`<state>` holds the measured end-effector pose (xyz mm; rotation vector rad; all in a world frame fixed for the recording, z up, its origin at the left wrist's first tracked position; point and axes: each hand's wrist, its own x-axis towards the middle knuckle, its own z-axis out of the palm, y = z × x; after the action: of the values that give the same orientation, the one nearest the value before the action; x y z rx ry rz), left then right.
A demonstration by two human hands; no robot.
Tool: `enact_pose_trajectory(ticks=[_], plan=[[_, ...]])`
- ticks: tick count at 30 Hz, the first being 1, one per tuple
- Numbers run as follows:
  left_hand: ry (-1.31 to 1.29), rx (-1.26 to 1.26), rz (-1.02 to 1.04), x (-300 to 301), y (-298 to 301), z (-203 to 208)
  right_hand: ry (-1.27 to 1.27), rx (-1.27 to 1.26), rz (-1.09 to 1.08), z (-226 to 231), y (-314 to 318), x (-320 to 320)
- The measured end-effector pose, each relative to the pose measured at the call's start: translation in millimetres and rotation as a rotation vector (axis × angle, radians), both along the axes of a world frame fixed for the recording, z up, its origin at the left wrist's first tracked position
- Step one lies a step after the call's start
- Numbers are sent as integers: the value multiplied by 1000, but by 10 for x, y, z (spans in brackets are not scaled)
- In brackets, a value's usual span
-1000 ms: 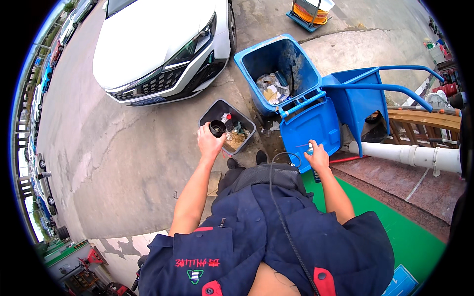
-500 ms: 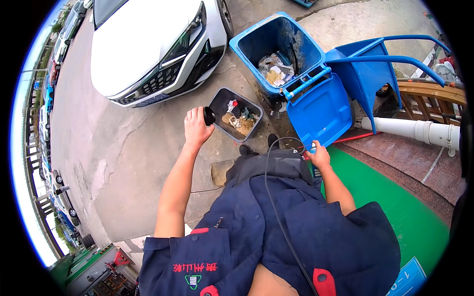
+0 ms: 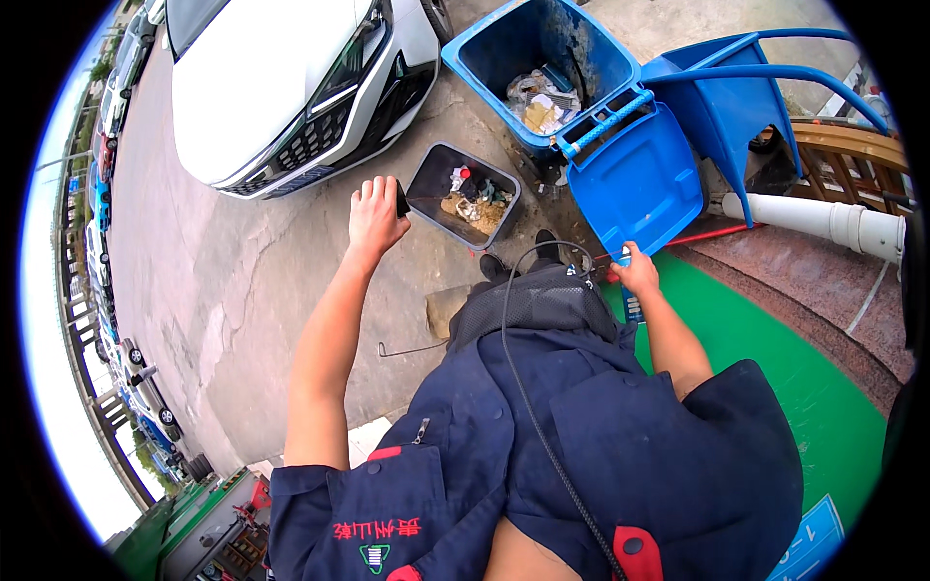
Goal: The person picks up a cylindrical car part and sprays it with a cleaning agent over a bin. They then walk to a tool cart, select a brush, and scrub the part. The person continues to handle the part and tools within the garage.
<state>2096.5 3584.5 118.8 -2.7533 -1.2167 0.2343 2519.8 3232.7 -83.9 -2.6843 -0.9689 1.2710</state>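
My left hand (image 3: 376, 225) is stretched out beside the grey bin (image 3: 515, 215), its fingers wrapped round a small black container (image 3: 402, 199), which is tipped toward the bin. A thin brownish streak runs from the container toward the bin's inside. Crumpled waste and tan crumbs (image 3: 475, 215) lie in that bin. My right hand (image 3: 636, 274) is closed round a slim blue-and-white can or bottle (image 3: 633, 308), near the hanging lid of the blue wheeled bin. My palm hides part of it, so its exact kind is unclear.
The large blue wheeled bin (image 3: 463, 60) stands open behind, rubbish inside, its blue lid (image 3: 635, 184) hanging toward me. A blue handcart (image 3: 722, 92) is to its right. A white car (image 3: 281, 92) is at the left. A bent thin rod (image 3: 412, 350) shows near my waist, and a white pipe (image 3: 823, 221) at right.
My left hand has turned and tipped the black container toward the grey bin, and a thin streak now shows from it. The view has shifted slightly; my right hand keeps its hold.
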Motion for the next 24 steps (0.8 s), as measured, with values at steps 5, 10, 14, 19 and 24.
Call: enact_pose_trajectory(ticks=[5, 10, 14, 19, 24], plan=[[136, 57, -149, 33, 9, 34, -9, -21, 24, -27, -54, -18], [278, 174, -313, 97, 82, 60, -7, -50, 14, -59, -125, 16], [347, 290, -410, 125, 158, 87, 2, -63, -13, -94, -183, 56], [377, 348, -451, 218, 241, 225, 9, -91, -39, -119, -223, 86], [352, 365, -430, 283, 349, 391, 14, -100, -82, -116, -207, 81]])
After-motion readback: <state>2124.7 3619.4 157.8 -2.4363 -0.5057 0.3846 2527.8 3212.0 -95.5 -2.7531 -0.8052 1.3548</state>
